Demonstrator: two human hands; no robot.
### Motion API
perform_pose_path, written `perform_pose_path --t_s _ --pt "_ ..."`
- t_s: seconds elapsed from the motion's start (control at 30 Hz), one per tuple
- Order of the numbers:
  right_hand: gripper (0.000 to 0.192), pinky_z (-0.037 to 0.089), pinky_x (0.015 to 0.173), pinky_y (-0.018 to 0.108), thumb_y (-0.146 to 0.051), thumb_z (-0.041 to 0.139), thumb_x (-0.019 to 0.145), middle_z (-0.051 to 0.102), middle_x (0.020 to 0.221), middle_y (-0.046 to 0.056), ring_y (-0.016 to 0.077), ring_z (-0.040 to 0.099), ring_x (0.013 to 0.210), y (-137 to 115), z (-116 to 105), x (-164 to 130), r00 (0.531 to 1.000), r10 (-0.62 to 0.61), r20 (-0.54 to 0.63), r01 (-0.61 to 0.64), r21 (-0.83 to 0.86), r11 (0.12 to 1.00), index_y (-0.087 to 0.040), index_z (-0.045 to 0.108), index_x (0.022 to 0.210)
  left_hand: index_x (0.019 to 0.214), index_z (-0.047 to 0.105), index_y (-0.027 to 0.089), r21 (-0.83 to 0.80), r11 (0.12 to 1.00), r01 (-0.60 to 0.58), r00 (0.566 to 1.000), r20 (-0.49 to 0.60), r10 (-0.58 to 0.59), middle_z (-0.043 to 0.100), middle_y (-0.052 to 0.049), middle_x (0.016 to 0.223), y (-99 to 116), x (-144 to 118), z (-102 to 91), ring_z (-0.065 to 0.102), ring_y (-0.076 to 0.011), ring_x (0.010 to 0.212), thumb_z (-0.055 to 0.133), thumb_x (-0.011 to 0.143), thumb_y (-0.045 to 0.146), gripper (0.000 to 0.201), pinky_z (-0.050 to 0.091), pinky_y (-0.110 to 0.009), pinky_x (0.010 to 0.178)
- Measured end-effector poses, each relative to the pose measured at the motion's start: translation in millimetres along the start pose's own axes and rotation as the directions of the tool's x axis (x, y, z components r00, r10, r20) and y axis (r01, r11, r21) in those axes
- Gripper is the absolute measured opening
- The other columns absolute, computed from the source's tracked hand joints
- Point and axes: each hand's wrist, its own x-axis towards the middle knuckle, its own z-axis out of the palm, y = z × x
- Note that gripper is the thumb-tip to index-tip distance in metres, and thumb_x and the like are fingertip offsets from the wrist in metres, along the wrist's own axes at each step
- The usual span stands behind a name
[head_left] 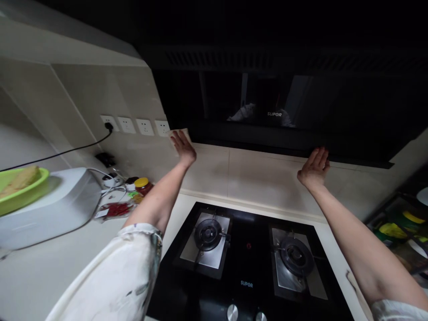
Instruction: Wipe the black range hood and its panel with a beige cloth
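A black range hood (234, 127) with a glossy front spans the top of the head view. At its lower left corner, my left hand (183, 147) presses a pale cloth (186, 132) under its outstretched fingers, close to a wall socket. My right hand (314, 168) rests its fingertips on the hood's lower edge at the right. Its fingers are stretched out, and no object shows in them. Below both hands lies a black gas cooktop (249, 258) with two burners, the left burner (207, 235) and the right burner (296, 256).
Several sockets (145, 127) line the wall, one with a black plug (109, 127). On the left counter stand a white appliance (67, 200) bearing a green basin (42, 180), a yellow-lidded jar (142, 185) and a bag of red chillies (115, 209). A dark rack (401, 223) is at right.
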Motion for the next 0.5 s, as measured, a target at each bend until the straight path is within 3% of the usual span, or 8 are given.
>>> perform_pose_path --t_s 0.1,0.17,0.2,0.23,0.33,0.43,0.5 --pt "0.107 0.030 0.126 0.060 -0.022 0.057 0.080 0.004 0.176 0.033 0.0416 0.011 0.165 0.7 2.5 0.7 1.000 -0.012 -0.011 0.012 0.028 1.000 0.011 0.007 0.168 0.168 0.007 -0.008 -0.005 1.000 -0.006 1.000 -0.022 0.005 -0.002 -0.033 0.176 47.9 -23.2 40.6 -0.017 -0.0412 0.164 0.032 0.093 -0.006 0.079 0.007 -0.066 0.132" --pt "0.106 0.032 0.125 0.062 -0.021 0.055 0.079 0.007 0.176 0.033 0.0420 0.013 0.165 2.5 3.4 -0.2 0.999 -0.024 -0.037 0.026 0.045 0.999 0.010 0.008 0.169 0.173 0.013 0.009 -0.014 0.991 -0.134 0.991 0.008 0.134 0.008 -0.020 0.180 87.5 -47.7 69.0 -0.017 -0.0346 0.165 0.035 0.094 -0.001 0.083 0.003 -0.065 0.133" --pt "0.104 0.033 0.124 0.063 -0.021 0.053 0.080 0.008 0.176 0.033 0.0423 0.015 0.165 3.6 3.4 -1.1 0.998 -0.032 -0.054 0.035 0.052 0.998 0.009 0.008 0.169 0.173 0.015 0.008 -0.043 0.945 -0.324 0.944 0.053 0.326 0.011 -0.022 0.179 107.6 -60.5 81.2 -0.017 -0.0366 0.164 0.034 0.094 0.000 0.082 -0.001 -0.071 0.131" --pt "0.102 0.033 0.123 0.064 -0.020 0.052 0.081 0.009 0.176 0.033 0.0428 0.016 0.165 4.8 3.3 -2.1 0.997 -0.039 -0.072 0.043 0.056 0.997 0.008 0.008 0.170 0.173 0.020 0.011 -0.062 0.898 -0.435 0.894 0.091 0.439 0.015 -0.019 0.179 126.9 -72.5 91.2 -0.014 -0.0349 0.165 0.035 0.094 0.000 0.082 -0.001 -0.070 0.132" --pt "0.100 0.034 0.121 0.065 -0.019 0.049 0.083 0.011 0.175 0.034 0.0444 0.018 0.164 8.7 1.9 -5.0 0.991 -0.069 -0.112 0.077 0.073 0.994 0.008 0.008 0.170 0.172 0.030 0.024 -0.085 0.767 -0.636 0.753 0.152 0.641 0.021 -0.005 0.180 172.4 -96.6 107.4 -0.007 -0.0269 0.167 0.036 0.093 0.000 0.082 0.004 -0.060 0.137" --pt "0.100 0.035 0.122 0.064 -0.019 0.050 0.082 0.013 0.174 0.035 0.0447 0.018 0.163 12.8 0.7 -6.1 0.986 -0.102 -0.130 0.114 0.087 0.990 0.011 0.010 0.168 0.174 0.020 0.025 -0.010 0.638 -0.770 0.624 0.198 0.756 0.016 -0.001 0.181 188.1 -98.2 104.3 -0.008 -0.0231 0.167 0.033 0.095 0.000 0.084 0.005 -0.055 0.138" --pt "0.100 0.034 0.123 0.064 -0.019 0.051 0.081 0.015 0.174 0.035 0.0448 0.019 0.163 14.9 0.4 -5.9 0.985 -0.115 -0.131 0.127 0.084 0.988 0.010 0.011 0.168 0.174 0.017 0.023 0.029 0.616 -0.787 0.604 0.242 0.760 0.016 -0.002 0.181 182.1 -88.0 94.5 -0.005 -0.0238 0.168 0.034 0.098 0.003 0.080 0.006 -0.053 0.138"
